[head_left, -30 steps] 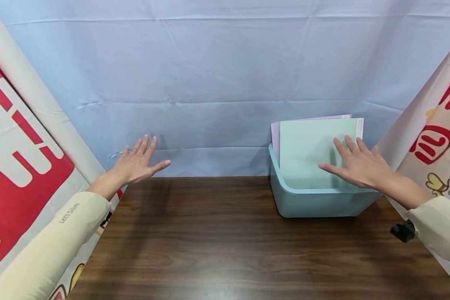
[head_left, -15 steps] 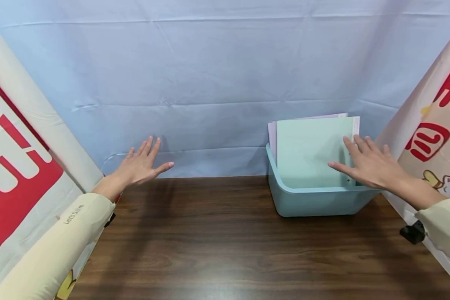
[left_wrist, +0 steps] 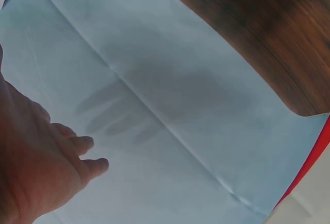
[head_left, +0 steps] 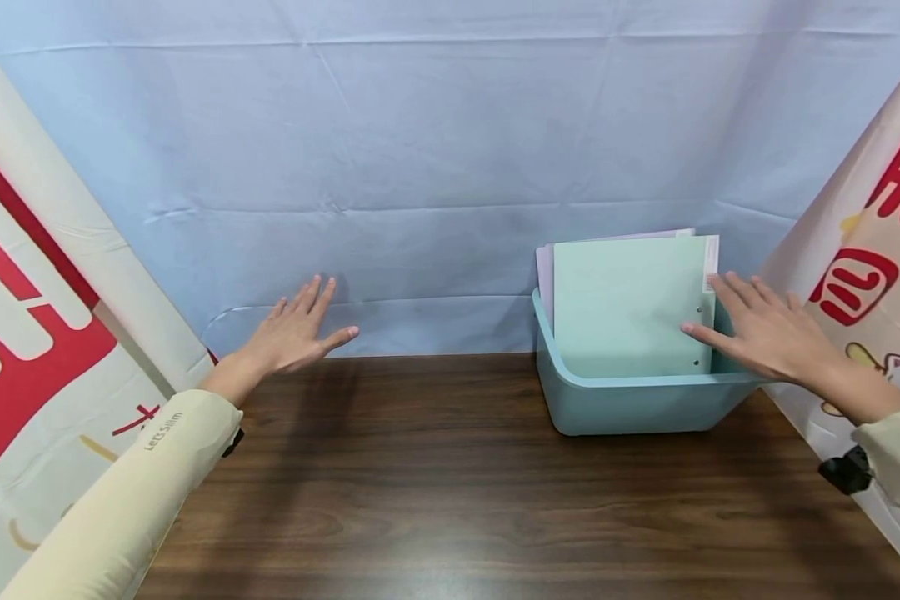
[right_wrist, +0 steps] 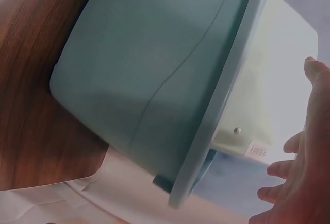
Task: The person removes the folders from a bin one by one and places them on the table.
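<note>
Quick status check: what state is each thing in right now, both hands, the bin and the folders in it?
Left hand: open, fingers spread, holding nothing, near the blue backdrop.
Right hand: open, fingers straight, at the green folder's right edge.
Green folder: standing upright in the bin, closed.
Pale folder behind it: upright, mostly hidden.
Teal bin: upright on the wooden table, open-topped.

A bin (head_left: 630, 408) is set at the back right of the table (head_left: 450, 500), with folders (head_left: 622, 304) stood upright in it. The right hand (head_left: 768, 333) is placed at the folders' right edge; the left hand (head_left: 292, 333) is held over the back left, before the backdrop cloth (head_left: 420, 167).
</note>
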Demonstrator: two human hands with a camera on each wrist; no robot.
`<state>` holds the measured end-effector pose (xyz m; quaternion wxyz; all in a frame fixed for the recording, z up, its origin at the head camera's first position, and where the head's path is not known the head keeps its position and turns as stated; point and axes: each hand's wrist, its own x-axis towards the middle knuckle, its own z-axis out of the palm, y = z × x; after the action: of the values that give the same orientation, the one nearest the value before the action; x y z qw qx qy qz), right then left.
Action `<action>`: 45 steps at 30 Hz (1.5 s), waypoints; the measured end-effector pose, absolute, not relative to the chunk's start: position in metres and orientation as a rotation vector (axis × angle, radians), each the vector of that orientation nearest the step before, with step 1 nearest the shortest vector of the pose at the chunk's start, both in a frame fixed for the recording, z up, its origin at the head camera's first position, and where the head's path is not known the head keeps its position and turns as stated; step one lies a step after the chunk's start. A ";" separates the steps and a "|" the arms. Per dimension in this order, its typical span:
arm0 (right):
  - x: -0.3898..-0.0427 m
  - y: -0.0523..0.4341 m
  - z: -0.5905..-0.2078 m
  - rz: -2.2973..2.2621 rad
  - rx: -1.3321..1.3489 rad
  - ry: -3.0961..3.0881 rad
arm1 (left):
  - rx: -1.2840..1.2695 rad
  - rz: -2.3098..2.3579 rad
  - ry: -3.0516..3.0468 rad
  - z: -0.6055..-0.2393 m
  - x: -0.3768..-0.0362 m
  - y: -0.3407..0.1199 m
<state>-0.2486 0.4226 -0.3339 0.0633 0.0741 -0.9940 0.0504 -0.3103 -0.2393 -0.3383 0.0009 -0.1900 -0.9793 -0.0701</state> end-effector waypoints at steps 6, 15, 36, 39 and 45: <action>-0.246 0.432 -0.337 0.169 0.227 -3.020 | -0.618 -0.275 -3.044 -0.343 -0.313 -0.232; -0.245 0.448 -0.343 0.146 0.245 -3.041 | -0.684 -0.328 -3.017 -0.351 -0.314 -0.212; -0.253 0.477 -0.360 0.169 0.257 -3.084 | -0.828 -0.441 -2.935 -0.360 -0.317 -0.174; -0.255 0.480 -0.366 0.225 0.263 -3.070 | -0.843 -0.457 -2.932 -0.361 -0.317 -0.169; -0.261 0.483 -0.374 0.326 0.279 -3.072 | -0.873 -0.517 -2.904 -0.362 -0.317 -0.158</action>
<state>-0.2605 0.4835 -0.3743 0.0198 0.0898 -0.9902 0.1050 -0.3167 -0.1577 -0.3620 0.0329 -0.2836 -0.9435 -0.1679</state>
